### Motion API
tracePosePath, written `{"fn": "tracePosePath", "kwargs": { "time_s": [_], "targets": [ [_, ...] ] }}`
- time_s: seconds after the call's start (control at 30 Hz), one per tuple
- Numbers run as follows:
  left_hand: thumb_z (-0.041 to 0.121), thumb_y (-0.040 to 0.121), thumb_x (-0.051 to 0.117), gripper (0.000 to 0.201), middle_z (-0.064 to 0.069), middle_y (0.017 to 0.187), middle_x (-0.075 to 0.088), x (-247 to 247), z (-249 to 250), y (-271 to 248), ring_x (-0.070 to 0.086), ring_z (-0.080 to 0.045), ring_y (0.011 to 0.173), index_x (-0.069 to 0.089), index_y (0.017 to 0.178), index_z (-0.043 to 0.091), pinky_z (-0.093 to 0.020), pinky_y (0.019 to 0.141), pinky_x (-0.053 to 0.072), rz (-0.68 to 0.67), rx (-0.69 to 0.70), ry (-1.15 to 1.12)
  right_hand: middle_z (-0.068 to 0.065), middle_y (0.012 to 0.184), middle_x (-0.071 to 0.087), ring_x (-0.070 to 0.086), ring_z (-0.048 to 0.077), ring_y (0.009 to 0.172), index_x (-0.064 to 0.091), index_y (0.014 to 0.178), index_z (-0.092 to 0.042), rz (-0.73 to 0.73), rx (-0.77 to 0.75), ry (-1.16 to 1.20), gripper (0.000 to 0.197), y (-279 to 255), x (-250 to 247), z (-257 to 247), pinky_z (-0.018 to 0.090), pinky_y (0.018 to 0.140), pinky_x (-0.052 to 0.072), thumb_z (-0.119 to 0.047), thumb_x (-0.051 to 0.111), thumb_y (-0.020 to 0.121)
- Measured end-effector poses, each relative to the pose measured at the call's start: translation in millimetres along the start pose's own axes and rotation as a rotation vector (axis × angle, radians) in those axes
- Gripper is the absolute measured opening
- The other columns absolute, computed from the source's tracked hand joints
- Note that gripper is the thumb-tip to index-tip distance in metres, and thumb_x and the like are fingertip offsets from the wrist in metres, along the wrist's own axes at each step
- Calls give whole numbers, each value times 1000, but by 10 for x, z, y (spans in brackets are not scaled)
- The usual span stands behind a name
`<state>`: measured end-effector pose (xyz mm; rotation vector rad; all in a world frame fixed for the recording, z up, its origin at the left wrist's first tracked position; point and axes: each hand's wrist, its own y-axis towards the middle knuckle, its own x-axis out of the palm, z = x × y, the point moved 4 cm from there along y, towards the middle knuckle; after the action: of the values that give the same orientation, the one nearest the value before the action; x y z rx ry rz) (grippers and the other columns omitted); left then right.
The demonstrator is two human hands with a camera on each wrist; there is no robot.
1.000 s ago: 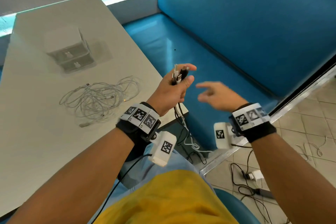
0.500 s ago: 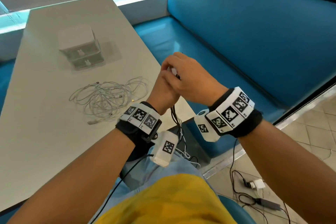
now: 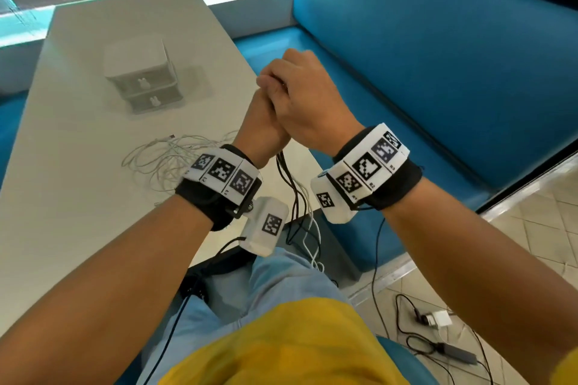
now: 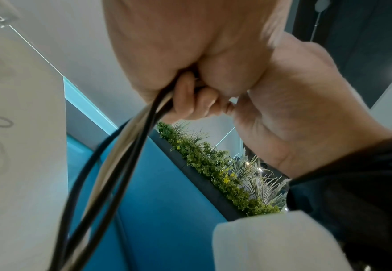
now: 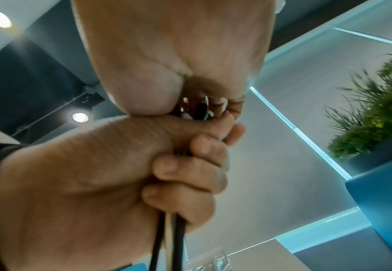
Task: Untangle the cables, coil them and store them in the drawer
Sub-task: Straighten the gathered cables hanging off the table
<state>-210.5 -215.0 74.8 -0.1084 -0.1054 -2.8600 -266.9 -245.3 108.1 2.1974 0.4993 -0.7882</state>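
Observation:
A bundle of black and white cables (image 3: pixel 292 194) hangs from my two hands over the table's right edge, down to my lap. My left hand (image 3: pixel 261 130) grips the bundle in a fist; in the right wrist view its fingers (image 5: pixel 190 170) curl round the cables (image 5: pixel 167 242). My right hand (image 3: pixel 301 100) lies on top of the left, its fingers curled over the cables' plug ends (image 5: pixel 198 109). In the left wrist view the cables (image 4: pixel 125 146) leave the left hand (image 4: pixel 185 95) downward. A second tangle of white cables (image 3: pixel 162 162) lies on the table. The small white drawer unit (image 3: pixel 140 81) stands behind it, both drawers shut.
The pale table (image 3: pixel 68 197) runs along the left. A blue bench seat (image 3: pixel 422 87) fills the right. On the tiled floor at lower right lie a white charger (image 3: pixel 438 319) and dark cords (image 3: pixel 444 350). Green plants (image 4: pixel 225 174) stand behind the bench back.
My right hand, open and apart at the right a second ago, has come left and closed over the plug ends atop the left fist. The left hand kept its grip.

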Motion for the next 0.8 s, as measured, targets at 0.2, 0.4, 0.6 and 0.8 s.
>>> {"fn": "tracePosePath", "kwargs": {
  "time_s": [0.2, 0.4, 0.6, 0.8],
  "targets": [
    [12, 104, 27, 20, -8, 85, 46, -240, 150, -5, 47, -13, 81, 44, 95, 12, -23, 66, 43, 222, 266, 336, 5, 95, 54, 51, 21, 97, 69, 77, -8, 20, 29, 144, 40, 84, 107, -68, 35, 87, 41, -39, 50, 94],
    [2, 86, 49, 16, 6, 45, 39, -762, 110, -230, 34, -10, 46, 52, 71, 8, -18, 43, 28, 124, 23, 409, 6, 105, 69, 61, 15, 100, 70, 101, -7, -302, 1, 273, 57, 356, 414, -496, 31, 94, 45, -55, 39, 96],
    [10, 86, 66, 53, -13, 117, 60, -1240, 86, -485, 59, -19, 103, 44, 132, -7, -20, 79, 51, 300, 36, 551, -3, 107, 68, 61, 10, 97, 72, 103, -17, -624, -59, 118, 53, 366, 905, -843, 26, 89, 40, -50, 31, 100],
    [7, 96, 49, 15, 2, 80, 64, -1412, 9, -570, 58, -5, 72, 58, 107, 2, -12, 59, 41, 341, -76, 456, -3, 125, 61, 55, 10, 114, 63, 123, -21, -718, -38, 377, 57, 274, 1137, -894, 31, 103, 38, -56, 24, 99]
  ]
}}
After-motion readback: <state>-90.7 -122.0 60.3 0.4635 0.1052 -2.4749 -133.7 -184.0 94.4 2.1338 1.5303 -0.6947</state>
